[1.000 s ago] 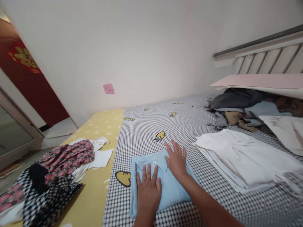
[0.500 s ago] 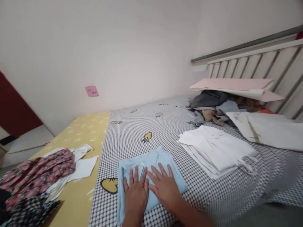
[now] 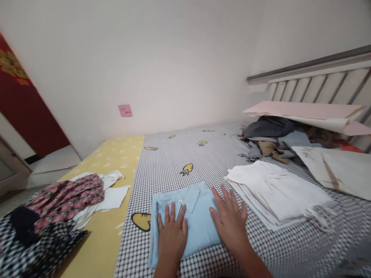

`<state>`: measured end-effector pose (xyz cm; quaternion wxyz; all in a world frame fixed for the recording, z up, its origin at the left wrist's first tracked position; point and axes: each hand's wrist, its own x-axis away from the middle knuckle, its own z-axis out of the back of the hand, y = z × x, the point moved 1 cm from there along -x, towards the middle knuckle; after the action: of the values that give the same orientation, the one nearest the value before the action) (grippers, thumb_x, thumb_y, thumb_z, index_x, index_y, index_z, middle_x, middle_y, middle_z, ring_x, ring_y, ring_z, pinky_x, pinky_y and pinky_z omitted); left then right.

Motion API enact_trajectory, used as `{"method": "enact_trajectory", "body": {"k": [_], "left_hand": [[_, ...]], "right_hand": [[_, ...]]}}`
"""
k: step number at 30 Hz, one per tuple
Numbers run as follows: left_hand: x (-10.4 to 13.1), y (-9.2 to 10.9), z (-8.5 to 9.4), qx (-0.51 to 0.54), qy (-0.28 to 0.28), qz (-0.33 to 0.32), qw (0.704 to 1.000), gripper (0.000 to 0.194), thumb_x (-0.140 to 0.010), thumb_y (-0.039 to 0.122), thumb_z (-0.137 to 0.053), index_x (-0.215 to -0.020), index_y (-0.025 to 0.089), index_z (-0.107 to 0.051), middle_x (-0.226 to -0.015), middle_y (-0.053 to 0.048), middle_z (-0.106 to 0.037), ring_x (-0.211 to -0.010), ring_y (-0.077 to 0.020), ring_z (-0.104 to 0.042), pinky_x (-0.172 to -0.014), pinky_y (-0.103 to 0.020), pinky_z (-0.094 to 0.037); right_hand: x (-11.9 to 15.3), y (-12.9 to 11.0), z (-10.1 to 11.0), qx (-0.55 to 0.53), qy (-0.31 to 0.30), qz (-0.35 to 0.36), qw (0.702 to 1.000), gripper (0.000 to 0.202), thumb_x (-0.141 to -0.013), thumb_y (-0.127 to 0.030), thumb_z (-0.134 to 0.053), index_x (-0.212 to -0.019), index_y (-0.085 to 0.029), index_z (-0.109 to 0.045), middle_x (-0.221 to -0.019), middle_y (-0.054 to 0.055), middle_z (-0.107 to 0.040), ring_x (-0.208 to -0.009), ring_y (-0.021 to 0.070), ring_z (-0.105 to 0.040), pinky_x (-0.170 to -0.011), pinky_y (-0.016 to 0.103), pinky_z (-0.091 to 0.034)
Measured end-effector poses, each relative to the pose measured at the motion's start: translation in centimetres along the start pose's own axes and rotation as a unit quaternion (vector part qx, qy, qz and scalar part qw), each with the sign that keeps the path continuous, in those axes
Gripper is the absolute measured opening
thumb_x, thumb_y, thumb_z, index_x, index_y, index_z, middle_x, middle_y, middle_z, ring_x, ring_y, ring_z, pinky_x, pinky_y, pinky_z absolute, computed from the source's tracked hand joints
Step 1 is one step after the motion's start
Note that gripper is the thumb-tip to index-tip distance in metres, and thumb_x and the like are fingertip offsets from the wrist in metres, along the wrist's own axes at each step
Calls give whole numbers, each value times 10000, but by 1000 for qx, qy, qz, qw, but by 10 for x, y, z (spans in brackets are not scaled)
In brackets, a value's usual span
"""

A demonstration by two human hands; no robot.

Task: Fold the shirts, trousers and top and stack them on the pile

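A light blue shirt [image 3: 199,227], folded into a rough rectangle with its collar and a button showing, lies on the checked sheet [image 3: 162,170]. My left hand [image 3: 172,235] rests flat on the shirt's left part, fingers apart, just below the button. Over the right edge of the shirt lies my right hand [image 3: 230,220], open, its fingers spread and pointing up and to the left. To the right of it sits a stack of folded white clothes [image 3: 278,193] with straps at its near right corner.
A floral garment [image 3: 72,197] and black-and-white checked cloth [image 3: 52,247] are heaped on the yellow sheet [image 3: 101,231] at left. Grey and brown clothes [image 3: 268,133] lie beneath pink boards [image 3: 310,110] by the radiator [image 3: 324,88]. A whitish bag [image 3: 348,170] is at right.
My right hand has slid right, from the shirt's middle to its right edge, away from my left hand. The camera view has turned slightly left.
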<state>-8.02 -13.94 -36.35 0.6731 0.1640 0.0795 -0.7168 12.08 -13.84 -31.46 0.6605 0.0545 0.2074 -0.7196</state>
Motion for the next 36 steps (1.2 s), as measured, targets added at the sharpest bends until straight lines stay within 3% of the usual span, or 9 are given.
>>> {"method": "enact_trajectory", "body": {"k": [2,6,10,15,21,27,32,34,36], "left_hand": [[1,-1,-2,15,4,3,1000,483,-972,378,-437,-1441,493,-402,-1592,4,-379,-1481,-304,-328,-1176,-640,-269],[2,-2,-5,31,10,6,999,475,-971,394,-446,-1436,486,-414,-1585,-6,-394,-1475,-311,-340,-1175,-648,-265],[2,-1,-5,49,14,11,999,460,-974,409,-442,-1430,473,-437,-1585,-16,-397,-1481,-311,-328,-1179,-653,-250],[5,1,-1,72,6,12,997,457,-978,491,-418,-1435,482,-428,-1576,-17,-422,-1469,-311,-353,-1168,-646,-289],[10,-1,1,91,25,13,995,503,-989,541,-346,-1485,454,-339,-1584,-16,-404,-1471,-299,-350,-1165,-639,-325],[7,-5,6,194,-35,26,980,548,-999,512,-312,-1535,407,-266,-1638,-20,-287,-1521,-272,-229,-1224,-610,-216],[1,-34,15,244,42,173,953,575,-1024,376,-175,-1560,189,-264,-1666,-78,-224,-1529,-176,-204,-1240,-407,-248],[2,-53,19,183,33,215,959,570,-1016,317,-171,-1542,141,-303,-1650,-112,-259,-1527,-202,-217,-1250,-470,-202],[5,-72,23,111,-30,186,976,546,-1003,294,-229,-1509,153,-378,-1623,-116,-323,-1520,-247,-239,-1244,-568,-141]], "right_hand": [[-4,-27,1,-20,11,57,998,564,-1008,-442,-341,-1564,-416,-246,-1674,-17,-142,-1528,353,-113,-1152,701,-150],[-12,-53,-30,-29,-105,84,990,520,-1012,-524,-341,-1527,-463,-309,-1659,-33,-201,-1513,396,-146,-1111,763,-134],[-15,-47,-58,-17,-162,94,982,512,-1008,-593,-294,-1507,-487,-325,-1649,-32,-242,-1504,411,-168,-1090,790,-117],[-12,-42,-64,20,-172,87,981,497,-1015,-561,-309,-1508,-495,-309,-1649,-42,-236,-1509,393,-167,-1104,764,-139],[-6,-37,-70,27,-94,137,986,546,-1017,-547,-295,-1549,-433,-249,-1683,-6,-81,-1532,333,-107,-1155,671,-161],[-12,-40,-71,38,-206,160,965,493,-1013,-572,-264,-1505,-543,-254,-1661,-89,-179,-1523,338,-152,-1128,723,-160],[-15,-42,-70,18,-214,152,965,503,-1010,-586,-234,-1510,-536,-251,-1662,-91,-169,-1528,338,-128,-1139,723,-126],[-15,-41,-70,9,-216,148,965,502,-1011,-585,-225,-1511,-538,-248,-1662,-96,-166,-1530,334,-117,-1145,717,-115],[-15,-40,-71,2,-217,143,966,501,-1010,-594,-225,-1508,-546,-246,-1661,-106,-163,-1532,327,-109,-1155,705,-100]]}}
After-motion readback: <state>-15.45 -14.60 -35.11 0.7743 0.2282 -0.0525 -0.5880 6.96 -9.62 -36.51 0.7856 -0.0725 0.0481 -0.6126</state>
